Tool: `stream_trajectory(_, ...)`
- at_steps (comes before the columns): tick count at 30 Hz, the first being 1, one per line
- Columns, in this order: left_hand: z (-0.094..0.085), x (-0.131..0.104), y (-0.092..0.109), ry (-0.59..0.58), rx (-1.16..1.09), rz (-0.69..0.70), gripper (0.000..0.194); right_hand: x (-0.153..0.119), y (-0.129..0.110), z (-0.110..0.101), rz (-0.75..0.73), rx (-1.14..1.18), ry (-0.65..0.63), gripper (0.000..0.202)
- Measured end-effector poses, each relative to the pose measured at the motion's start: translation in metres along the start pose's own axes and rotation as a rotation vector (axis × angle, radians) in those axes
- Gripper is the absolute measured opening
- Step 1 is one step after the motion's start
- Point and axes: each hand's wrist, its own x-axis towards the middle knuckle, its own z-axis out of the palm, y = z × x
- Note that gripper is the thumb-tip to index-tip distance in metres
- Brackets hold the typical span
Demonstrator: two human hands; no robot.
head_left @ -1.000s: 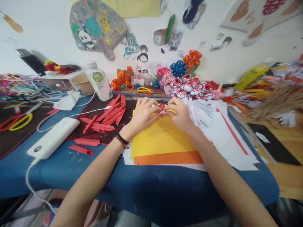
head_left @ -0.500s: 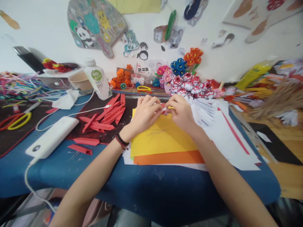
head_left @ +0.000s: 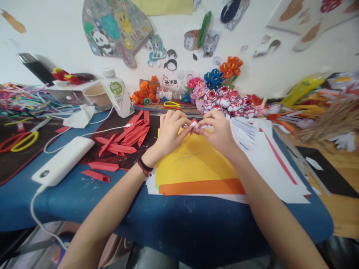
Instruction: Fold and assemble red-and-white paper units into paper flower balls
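Between my fingertips is a small red and white folded paper piece [head_left: 194, 124], partly covered by the fingers. My left hand [head_left: 172, 129] pinches it from the left, thumb and fingers closed. From the right, my right hand [head_left: 218, 130] grips it in a closed pinch with a white paper strip showing along the fingers. Both hands are above the far part of the yellow paper sheet [head_left: 196, 160], where several thin wires lie. An orange sheet [head_left: 202, 187] sticks out under its near edge. Several red folded paper strips [head_left: 134, 136] lie left of my left hand.
White paper strips [head_left: 242, 130] lie on white sheets [head_left: 269, 164] at right. Finished red and white paper flowers [head_left: 224, 101] stand behind my hands. A white power bank [head_left: 63, 160], a bottle [head_left: 116, 93] and scissors [head_left: 25, 140] are on the left. A ruler [head_left: 305, 162] lies far right.
The red and white paper piece shows more between my fingertips. My right hand has shifted slightly right and its fingers have changed position; both hands still pinch the piece.
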Motion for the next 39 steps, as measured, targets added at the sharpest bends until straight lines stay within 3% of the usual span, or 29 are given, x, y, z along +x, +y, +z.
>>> stream_trajectory(5,0.001,-0.001,0.001,0.02,0.049,0.027,0.018,-0.001,-0.002,0.003,0.06,0.003,0.058,0.023)
stream_trajectory(15,-0.003,0.001,0.008,-0.044,-0.026,0.024,0.019,0.0,-0.006,-0.004,0.132,0.171,0.02,0.02)
stream_trajectory(20,-0.008,0.003,0.011,-0.066,-0.058,0.018,0.019,0.0,-0.007,-0.002,0.1,0.189,0.03,0.018)
stream_trajectory(26,-0.005,0.002,0.011,0.039,-0.014,-0.092,0.02,0.002,-0.021,-0.006,0.055,0.021,0.184,0.015)
stream_trajectory(29,-0.004,0.002,0.012,0.105,0.012,-0.136,0.018,0.001,-0.028,-0.007,-0.009,-0.127,0.248,0.022)
stream_trajectory(34,-0.001,-0.001,0.011,0.119,0.04,-0.129,0.015,-0.004,-0.023,0.0,-0.14,-0.357,0.109,0.027)
stream_trajectory(39,-0.001,-0.001,0.011,0.089,0.033,-0.148,0.013,-0.007,-0.016,0.005,-0.096,-0.26,-0.034,0.021)
